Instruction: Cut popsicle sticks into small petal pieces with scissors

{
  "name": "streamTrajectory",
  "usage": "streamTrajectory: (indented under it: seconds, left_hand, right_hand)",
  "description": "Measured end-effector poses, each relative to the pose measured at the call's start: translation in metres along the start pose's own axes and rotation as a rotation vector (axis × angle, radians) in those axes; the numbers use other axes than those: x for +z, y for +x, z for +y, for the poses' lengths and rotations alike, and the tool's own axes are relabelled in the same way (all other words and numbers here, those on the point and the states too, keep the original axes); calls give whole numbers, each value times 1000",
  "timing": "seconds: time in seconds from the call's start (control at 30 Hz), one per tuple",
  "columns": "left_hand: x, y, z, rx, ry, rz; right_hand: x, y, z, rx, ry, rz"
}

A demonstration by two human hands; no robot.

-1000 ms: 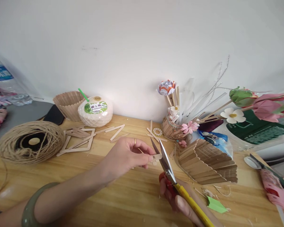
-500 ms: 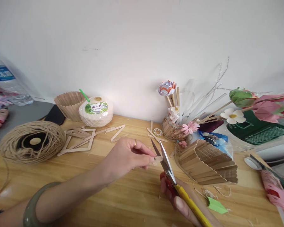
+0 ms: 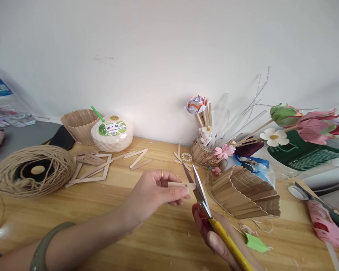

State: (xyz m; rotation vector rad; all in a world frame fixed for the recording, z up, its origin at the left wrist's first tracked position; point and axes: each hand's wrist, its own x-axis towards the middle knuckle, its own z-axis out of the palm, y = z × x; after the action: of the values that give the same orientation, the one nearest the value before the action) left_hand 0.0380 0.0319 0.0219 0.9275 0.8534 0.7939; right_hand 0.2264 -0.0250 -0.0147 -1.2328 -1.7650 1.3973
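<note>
Between thumb and fingers, my left hand (image 3: 162,190) pinches a short flat wooden craft stick (image 3: 176,184), lying roughly level. Its right end sits between the blades of the scissors (image 3: 201,188), which are partly apart. Around the scissors' yellow and red handles my right hand (image 3: 214,237) is closed; the blades point up and slightly left. To the right of the blades, a basket made of craft sticks (image 3: 243,195) lies tilted on its side on the wooden table (image 3: 147,237).
A twine ball (image 3: 34,171), loose craft sticks (image 3: 93,175) and a white coconut drink (image 3: 112,133) are at left, before another stick basket (image 3: 77,122). A decorated pot (image 3: 202,154) with paper flowers stands by the wall. Right lie a green paper scrap (image 3: 256,242) and pink glue gun (image 3: 324,226).
More of the craft stick now shows above my left thumb, and the hand's grip on it has shifted. The scissor blades remain apart around its end. The whole view has shifted slightly.
</note>
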Motion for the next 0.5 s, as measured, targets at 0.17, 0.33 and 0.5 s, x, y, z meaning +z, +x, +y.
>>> streamTrajectory:
  seconds: [0.17,0.33,0.5]
  left_hand:
    - [1,-1,-1,5,-3,3]
    - [-1,-1,0,1,0,4]
    - [-1,-2,2,10,-17,7]
  right_hand:
    - [2,1,-3,54,29,21]
    - [2,1,6,17,9,20]
    - [2,2,1,41,-8,20]
